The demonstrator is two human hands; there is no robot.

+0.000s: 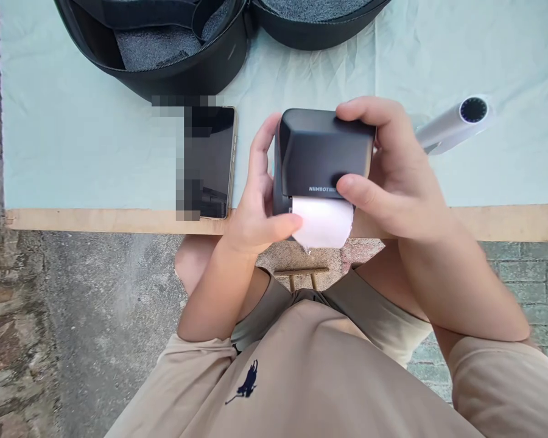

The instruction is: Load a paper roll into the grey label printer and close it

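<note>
A small black label printer (322, 152), marked NIIMBOT, is held between both hands above the table's front edge. White label paper (324, 222) sticks out of its near side, with an uneven lower end. My left hand (258, 201) grips the printer's left side, its thumb lying at the paper's left edge. From the right, my right hand (388, 164) is closed on the printer, with the index finger on the top far corner and the thumb on the cover beside the lettering. The fingers under the printer are hidden.
A dark smartphone (217, 164) lies left of my hands, partly pixelated. An open black zip case (182, 73) with grey foam stands at the back. A white cylindrical device (452, 128) is at the right. The table's wooden edge (95, 220) runs above my lap.
</note>
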